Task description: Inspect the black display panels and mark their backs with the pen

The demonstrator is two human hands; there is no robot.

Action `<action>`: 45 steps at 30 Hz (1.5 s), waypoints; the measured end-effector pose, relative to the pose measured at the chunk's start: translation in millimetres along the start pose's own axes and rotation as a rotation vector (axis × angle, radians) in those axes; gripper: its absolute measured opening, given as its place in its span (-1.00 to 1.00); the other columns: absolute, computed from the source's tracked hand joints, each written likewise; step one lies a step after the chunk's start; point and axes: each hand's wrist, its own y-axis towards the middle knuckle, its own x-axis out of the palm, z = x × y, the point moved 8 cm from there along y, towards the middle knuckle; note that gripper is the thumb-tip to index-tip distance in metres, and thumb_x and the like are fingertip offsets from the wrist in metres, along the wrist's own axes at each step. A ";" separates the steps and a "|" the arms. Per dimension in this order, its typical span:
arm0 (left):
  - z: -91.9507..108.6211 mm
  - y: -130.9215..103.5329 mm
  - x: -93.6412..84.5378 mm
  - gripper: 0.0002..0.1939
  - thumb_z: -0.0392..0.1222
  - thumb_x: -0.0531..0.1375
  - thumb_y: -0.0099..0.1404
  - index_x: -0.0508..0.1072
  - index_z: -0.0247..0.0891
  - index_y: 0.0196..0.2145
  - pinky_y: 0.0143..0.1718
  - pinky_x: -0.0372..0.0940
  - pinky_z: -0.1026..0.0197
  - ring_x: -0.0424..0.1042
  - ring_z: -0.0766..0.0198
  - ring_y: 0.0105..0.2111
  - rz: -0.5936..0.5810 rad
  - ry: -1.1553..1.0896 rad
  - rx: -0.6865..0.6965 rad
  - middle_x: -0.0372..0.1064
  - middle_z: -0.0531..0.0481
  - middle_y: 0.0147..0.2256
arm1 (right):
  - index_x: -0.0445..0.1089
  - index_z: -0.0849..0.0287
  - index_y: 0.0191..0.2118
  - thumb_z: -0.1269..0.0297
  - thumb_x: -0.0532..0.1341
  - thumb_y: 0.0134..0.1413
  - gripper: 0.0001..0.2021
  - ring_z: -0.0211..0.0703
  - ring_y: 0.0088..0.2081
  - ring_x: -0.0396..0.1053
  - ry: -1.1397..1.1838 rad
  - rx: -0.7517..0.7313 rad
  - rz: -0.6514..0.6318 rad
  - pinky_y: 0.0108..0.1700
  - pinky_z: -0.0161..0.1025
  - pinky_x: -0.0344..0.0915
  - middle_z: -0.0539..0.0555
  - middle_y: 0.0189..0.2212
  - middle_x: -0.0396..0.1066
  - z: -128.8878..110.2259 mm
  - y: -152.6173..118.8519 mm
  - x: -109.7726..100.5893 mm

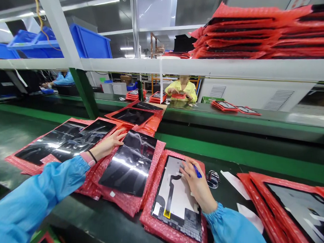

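My left hand (pixel 110 143) reaches out with its fingers spread, its fingertips at the upper left edge of a glossy black panel (pixel 130 163). That panel lies face up on a stack of red bubble-wrap sleeves. Beside it, my right hand (pixel 193 176) holds a blue pen (pixel 197 171) between its fingers. It hovers over or rests on a panel showing its silver back (pixel 175 193), which has a black flex cable and a yellow-edged tag (pixel 167 213). This panel lies on red bubble wrap (pixel 147 215).
More black panels (pixel 67 140) on red wrap lie at the left. A roll-like clear object (pixel 213 179), white strips (pixel 236 184) and a red-wrapped stack (pixel 295 209) are at the right. A shelf (pixel 207 67) crosses above. Across the bench sits a person in yellow (pixel 182 90).
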 end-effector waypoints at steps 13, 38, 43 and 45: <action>-17.6 -2.0 51.8 -0.32 -0.38 0.15 0.03 0.29 -0.34 0.16 0.36 -0.27 -0.14 -0.06 -0.05 0.35 -0.022 0.590 0.299 0.14 -0.24 0.28 | 0.34 0.04 -0.10 0.02 0.29 0.04 -0.66 0.15 0.11 0.38 -0.552 -0.296 0.048 0.20 0.17 0.20 0.20 0.05 0.46 -52.7 -17.8 -53.4; -83.4 -75.9 181.8 -0.51 -0.39 0.24 -0.09 0.33 -0.25 -0.13 -0.05 0.24 0.13 0.42 0.14 -0.13 -0.328 -0.069 -0.403 0.44 -0.12 -0.16 | 0.41 0.10 -0.32 0.00 0.10 0.23 -0.70 0.10 -0.15 0.54 -0.852 -0.314 0.111 0.02 0.06 0.37 0.20 -0.22 0.60 -69.1 -55.0 -89.4; -90.6 -68.2 183.5 -0.57 -0.34 0.30 -0.11 0.31 -0.23 -0.23 -0.25 0.24 0.20 0.42 0.25 -0.35 -0.295 -0.154 -0.515 0.40 0.05 -0.43 | 0.31 0.12 -0.24 -0.27 -0.12 0.21 -0.45 -0.03 -0.60 0.49 -0.533 0.038 -0.136 -0.51 -0.15 0.38 0.11 -0.58 0.53 -23.1 -74.9 -38.4; -95.6 -64.8 182.4 -0.54 -0.35 0.30 -0.13 0.30 -0.22 -0.22 -0.28 0.22 0.21 0.40 0.26 -0.38 -0.263 -0.162 -0.544 0.39 0.07 -0.46 | 0.27 0.09 -0.18 -0.31 -0.12 0.17 -0.44 -0.08 -0.59 0.46 -0.527 0.074 -0.135 -0.57 -0.23 0.30 0.07 -0.53 0.51 -11.5 -78.2 -30.4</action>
